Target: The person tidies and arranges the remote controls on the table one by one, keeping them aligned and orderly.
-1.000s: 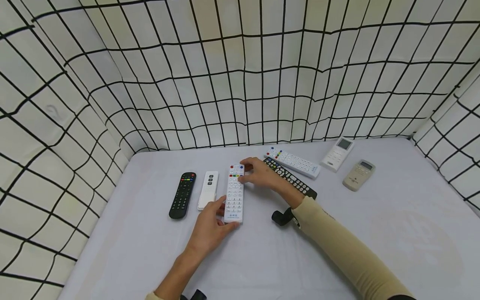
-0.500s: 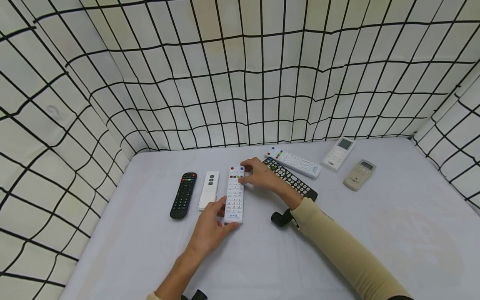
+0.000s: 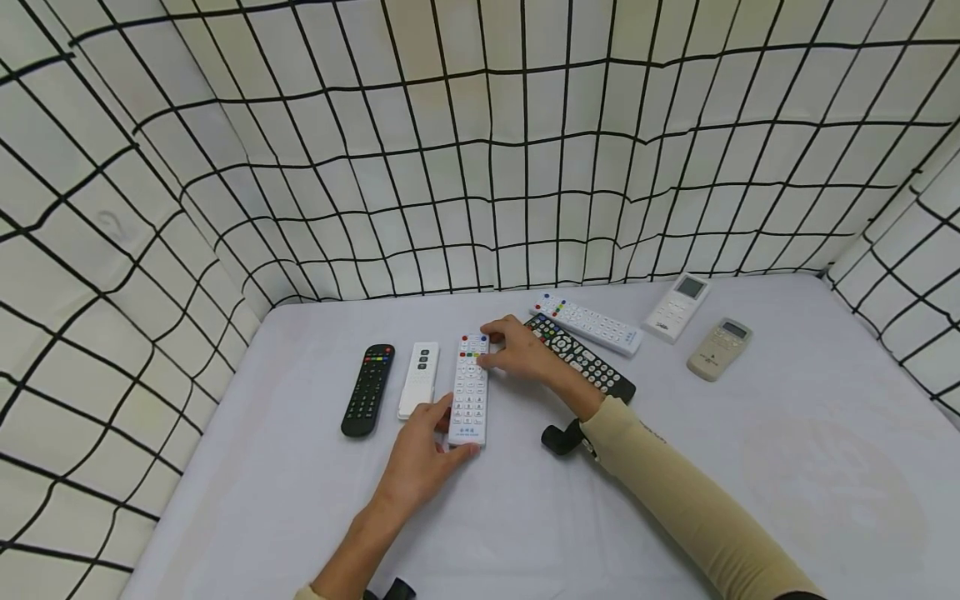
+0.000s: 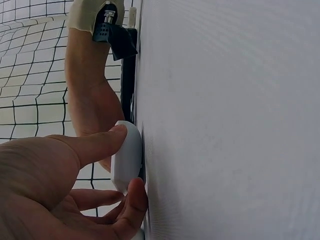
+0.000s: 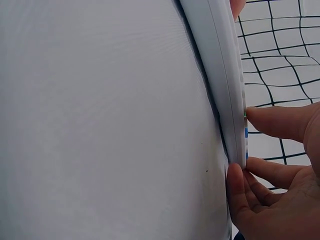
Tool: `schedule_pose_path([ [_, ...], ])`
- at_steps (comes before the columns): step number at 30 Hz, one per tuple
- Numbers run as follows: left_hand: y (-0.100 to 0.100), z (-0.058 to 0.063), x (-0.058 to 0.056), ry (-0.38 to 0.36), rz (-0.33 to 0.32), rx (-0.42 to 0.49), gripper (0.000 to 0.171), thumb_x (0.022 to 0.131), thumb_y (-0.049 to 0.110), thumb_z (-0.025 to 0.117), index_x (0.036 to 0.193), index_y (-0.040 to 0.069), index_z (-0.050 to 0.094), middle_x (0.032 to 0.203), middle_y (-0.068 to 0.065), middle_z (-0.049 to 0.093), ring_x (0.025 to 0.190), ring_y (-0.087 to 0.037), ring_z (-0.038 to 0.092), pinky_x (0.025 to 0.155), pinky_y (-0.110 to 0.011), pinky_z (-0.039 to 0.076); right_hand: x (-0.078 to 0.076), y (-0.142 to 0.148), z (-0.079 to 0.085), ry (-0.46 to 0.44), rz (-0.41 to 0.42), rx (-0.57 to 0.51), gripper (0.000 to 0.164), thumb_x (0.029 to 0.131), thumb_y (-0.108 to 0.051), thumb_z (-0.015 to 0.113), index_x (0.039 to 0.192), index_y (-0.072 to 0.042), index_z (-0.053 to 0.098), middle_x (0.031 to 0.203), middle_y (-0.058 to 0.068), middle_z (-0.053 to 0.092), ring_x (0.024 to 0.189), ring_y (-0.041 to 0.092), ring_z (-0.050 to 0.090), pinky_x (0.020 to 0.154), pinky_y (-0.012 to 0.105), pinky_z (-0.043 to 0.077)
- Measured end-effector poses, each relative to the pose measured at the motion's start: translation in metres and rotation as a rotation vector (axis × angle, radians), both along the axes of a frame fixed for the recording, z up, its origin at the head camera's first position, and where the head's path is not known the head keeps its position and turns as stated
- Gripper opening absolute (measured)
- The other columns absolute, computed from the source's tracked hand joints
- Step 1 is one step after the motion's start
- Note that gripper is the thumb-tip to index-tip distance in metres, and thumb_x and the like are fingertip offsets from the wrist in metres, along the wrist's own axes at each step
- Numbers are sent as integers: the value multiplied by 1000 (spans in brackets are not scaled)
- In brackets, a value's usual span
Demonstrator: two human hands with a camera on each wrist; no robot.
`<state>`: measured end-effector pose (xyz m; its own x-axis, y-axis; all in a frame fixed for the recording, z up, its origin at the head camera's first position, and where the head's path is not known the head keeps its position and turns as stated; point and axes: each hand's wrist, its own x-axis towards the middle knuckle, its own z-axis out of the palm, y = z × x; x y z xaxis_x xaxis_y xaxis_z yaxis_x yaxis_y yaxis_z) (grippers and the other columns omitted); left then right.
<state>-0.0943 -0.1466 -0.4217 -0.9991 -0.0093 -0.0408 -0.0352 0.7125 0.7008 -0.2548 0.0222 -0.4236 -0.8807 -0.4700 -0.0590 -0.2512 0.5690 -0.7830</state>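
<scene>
A white remote control (image 3: 469, 392) with colored buttons lies lengthwise between both hands in the head view. My left hand (image 3: 416, 458) holds its near end, the thumb at the bottom edge and fingers along the left side. At the far end, my right hand (image 3: 517, 350) pinches it, thumb on the button face and fingers at the top edge. The left wrist view shows the rounded end of the remote (image 4: 127, 157) between thumb and fingers. In the right wrist view, the remote's side (image 5: 227, 85) runs close along the tabletop.
Left of it lie a slim white remote (image 3: 418, 379) and a black one (image 3: 367, 392). A black-and-grey remote (image 3: 592, 367) lies under the right forearm, beside another white remote (image 3: 592, 323). Farther right are white (image 3: 677, 308) and beige (image 3: 718, 350) remotes with screens. Black netting (image 3: 487, 200) surrounds the table.
The white remote's far end has come slightly nearer the person. Both hands keep almost the same place on it; the other remotes have not moved.
</scene>
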Motion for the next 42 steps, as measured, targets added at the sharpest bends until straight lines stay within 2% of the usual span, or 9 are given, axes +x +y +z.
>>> schedule_pose_path([
  [5,2,0,1,12,15,-21,78,82,14,89,148,-4,52,123,-18,63,96,-20,57,74,-25,43,0,1,-1,8,0,9,59,94,-18,75,146,0,55,137,19,57,127,30,57,110,43,47],
  [16,4,0,3,23,41,-16,74,82,15,89,144,-4,54,127,-19,62,101,-23,59,77,-28,46,1,3,0,1,-11,21,61,93,-19,76,147,0,55,139,19,59,129,30,58,113,43,47],
  [25,9,4,-3,100,96,-45,65,88,21,84,145,6,57,133,-12,57,112,-25,60,88,-37,50,1,20,6,-18,-74,-103,50,99,-21,71,144,-4,58,140,15,63,132,31,60,110,45,50],
  [30,15,10,-8,147,84,-21,58,92,21,81,144,8,58,134,-10,57,113,-25,61,90,-38,52,5,32,13,-11,-107,-143,46,100,-22,69,142,-6,59,139,14,65,129,29,62,107,45,50],
  [36,27,15,-16,153,48,38,52,94,18,78,142,7,60,133,-9,57,110,-23,60,84,-30,51,11,48,18,44,-151,-142,42,100,-21,69,139,-6,61,134,14,67,123,28,64,103,45,51],
  [42,35,19,-28,138,20,90,49,97,20,74,142,8,60,134,-10,57,89,-19,58,71,-23,48,19,63,22,67,-195,-119,39,100,-20,69,136,-6,62,132,12,68,121,28,66,101,45,52],
])
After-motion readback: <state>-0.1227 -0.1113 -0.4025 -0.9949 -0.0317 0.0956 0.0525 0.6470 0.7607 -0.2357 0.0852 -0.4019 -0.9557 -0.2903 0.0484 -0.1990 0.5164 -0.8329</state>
